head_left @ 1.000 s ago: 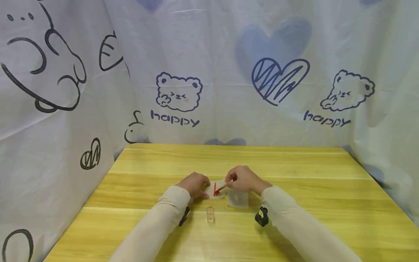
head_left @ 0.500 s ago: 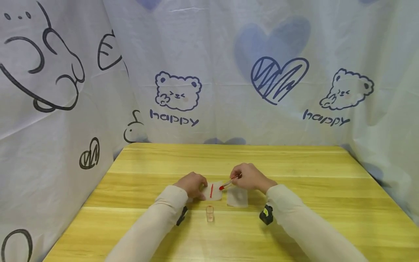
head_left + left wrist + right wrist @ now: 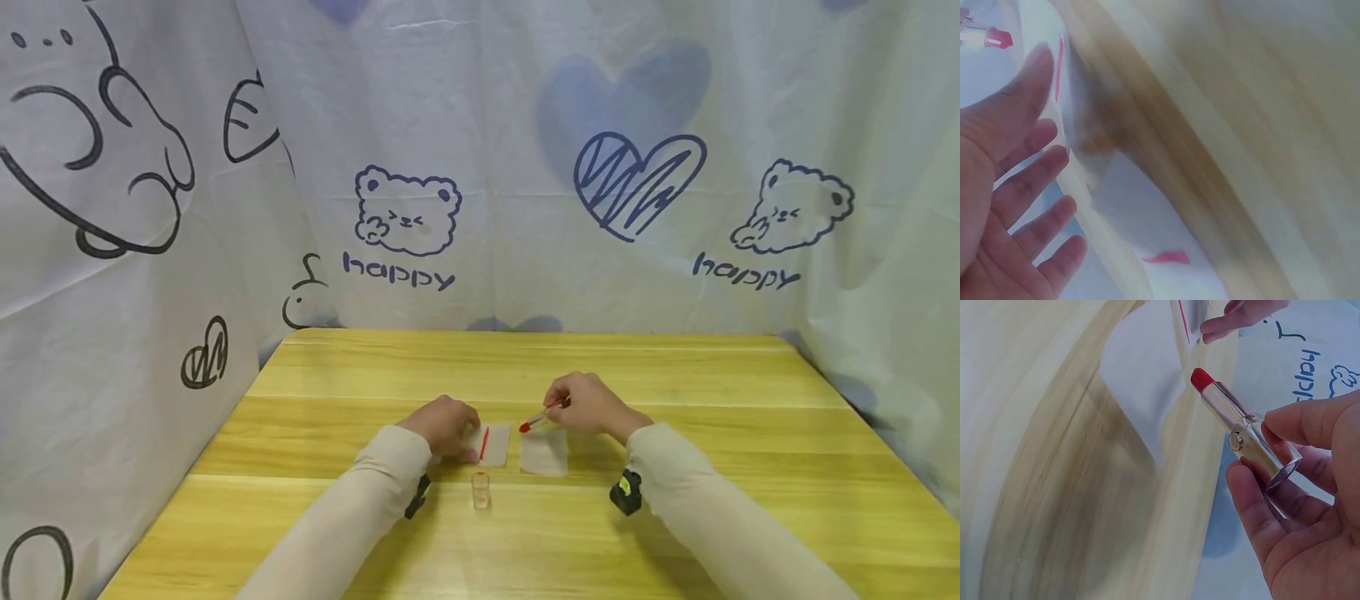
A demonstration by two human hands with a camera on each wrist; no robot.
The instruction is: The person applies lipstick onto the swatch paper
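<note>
My right hand [image 3: 588, 404] holds a lipstick [image 3: 1238, 422] between thumb and fingers. Its red tip points left, over the far-left corner of an unmarked white paper square [image 3: 543, 454]. The lipstick has a shiny silver-gold tube. My left hand [image 3: 442, 427] lies at the left edge of another white square [image 3: 498, 454], which bears one red stroke [image 3: 484, 443]. Seen from the left wrist, the fingers are spread and slightly bent, with the thumb [image 3: 1038, 69] overlapping the marked square. A further paper piece [image 3: 1138, 200] with a red mark lies near that wrist, mostly hidden in the head view.
A small clear lipstick cap [image 3: 481, 492] stands on the wooden table [image 3: 675, 375], nearer to me than the papers. Cloth with drawn bears and hearts [image 3: 408, 212] surrounds the table's back and sides. Both wrists carry black camera mounts [image 3: 626, 492].
My right hand has carried the lipstick right, away from the red stroke and up to the unmarked square. The marked square has turned slightly and shifted toward me at my left hand.
</note>
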